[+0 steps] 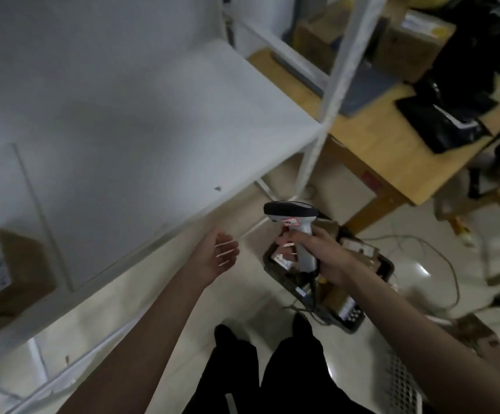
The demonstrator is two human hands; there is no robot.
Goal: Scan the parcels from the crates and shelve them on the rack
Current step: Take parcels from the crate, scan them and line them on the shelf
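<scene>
A white pistol-grip barcode scanner with a black head (pixel 295 227) is being gripped around its handle by the right hand (pixel 317 252), above a dark plastic crate of brown cardboard parcels (pixel 359 255) on the floor. A red-edged sticker is being shown below the scanner's head; its writing is too blurred to read. The left hand (pixel 217 253) is being held open, fingers relaxed, holding nothing, beside the white metal rack (pixel 141 121), where a brown cardboard box with a white printed label (pixel 6 273) is sitting.

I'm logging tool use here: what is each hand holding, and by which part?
The right hand grips the grey-and-black handheld barcode scanner by its handle, below the head. The left hand is open and holds nothing.
</scene>
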